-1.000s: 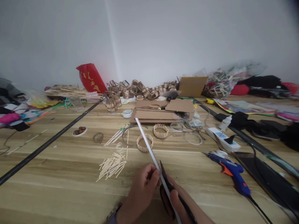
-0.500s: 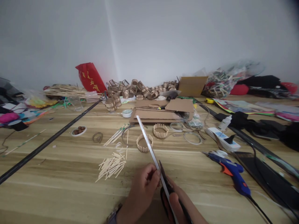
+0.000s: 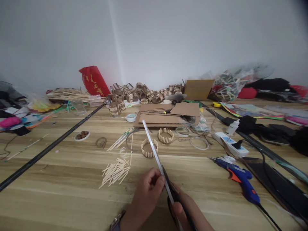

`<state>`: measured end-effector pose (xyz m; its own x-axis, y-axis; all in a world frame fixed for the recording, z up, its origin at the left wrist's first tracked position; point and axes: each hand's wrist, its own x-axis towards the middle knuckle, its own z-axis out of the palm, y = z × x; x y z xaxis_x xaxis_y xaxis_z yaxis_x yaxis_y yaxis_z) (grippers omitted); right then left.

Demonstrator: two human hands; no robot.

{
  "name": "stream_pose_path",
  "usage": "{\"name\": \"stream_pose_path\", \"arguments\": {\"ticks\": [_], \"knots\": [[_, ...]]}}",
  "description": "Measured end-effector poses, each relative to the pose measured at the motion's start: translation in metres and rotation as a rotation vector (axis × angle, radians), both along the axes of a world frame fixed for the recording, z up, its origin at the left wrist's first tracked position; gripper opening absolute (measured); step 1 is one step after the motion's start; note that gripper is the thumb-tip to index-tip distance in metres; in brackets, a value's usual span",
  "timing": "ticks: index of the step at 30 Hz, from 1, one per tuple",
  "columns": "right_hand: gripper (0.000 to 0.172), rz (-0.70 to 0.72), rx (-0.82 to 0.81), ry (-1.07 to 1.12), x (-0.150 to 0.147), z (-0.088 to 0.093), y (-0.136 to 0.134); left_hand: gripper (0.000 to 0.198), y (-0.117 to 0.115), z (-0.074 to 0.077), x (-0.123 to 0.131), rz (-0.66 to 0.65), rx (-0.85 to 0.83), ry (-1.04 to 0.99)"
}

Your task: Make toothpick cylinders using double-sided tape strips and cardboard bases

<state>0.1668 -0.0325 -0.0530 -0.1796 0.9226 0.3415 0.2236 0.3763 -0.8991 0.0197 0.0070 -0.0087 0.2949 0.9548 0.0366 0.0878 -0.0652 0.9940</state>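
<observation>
A long, thin white strip [image 3: 152, 143] slants up and away from my hands across the bench. My left hand [image 3: 149, 189] pinches it between thumb and fingers. Scissors with dark blades [image 3: 167, 180] are in my right hand [image 3: 186, 207], close along the strip's right side; whether the blades touch it I cannot tell. Part of the handles is hidden by the fingers. Beyond the strip lie two rings of short upright sticks, the nearer ring [image 3: 146, 150] partly crossed by the strip and the farther ring [image 3: 166, 136] to its right.
Loose cut sticks [image 3: 115, 173] lie left of my hands. On the right are a blue glue gun [image 3: 240, 179] with its cord and a white power strip [image 3: 231, 144]. Cardboard sheets [image 3: 158, 118], a small white tub [image 3: 131, 117] and several stick-covered pieces [image 3: 144, 93] stand farther back.
The scissors' blades look more closed and lie nearer the strip than before. Both hands keep nearly the same place, and the view has shifted very slightly.
</observation>
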Motion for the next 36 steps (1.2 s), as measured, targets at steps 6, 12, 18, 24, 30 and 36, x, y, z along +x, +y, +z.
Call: {"name": "stream_pose_path", "arguments": {"ticks": [6,12,18,24,30,36], "knots": [[0.085,0.086,0.015,0.007,-0.001,-0.004,0.004,0.029,0.004,0.010,-0.002,0.083,-0.015,-0.081],[0.083,0.092,0.037,-0.016,0.000,0.001,0.003,0.031,0.005,0.007,0.001,0.099,-0.004,-0.113],[0.077,0.106,-0.017,-0.058,0.002,0.005,0.003,0.033,0.006,0.003,0.002,0.118,-0.022,-0.145],[0.071,0.101,0.021,-0.014,-0.001,0.014,0.002,0.034,0.003,0.003,0.003,0.096,-0.030,-0.123],[0.075,0.106,-0.022,-0.022,0.001,0.008,0.004,0.036,0.001,0.002,0.005,0.087,-0.046,-0.135],[0.085,0.112,-0.045,-0.062,0.003,-0.001,0.007,0.035,0.002,0.001,0.006,0.095,-0.054,-0.158]]}}
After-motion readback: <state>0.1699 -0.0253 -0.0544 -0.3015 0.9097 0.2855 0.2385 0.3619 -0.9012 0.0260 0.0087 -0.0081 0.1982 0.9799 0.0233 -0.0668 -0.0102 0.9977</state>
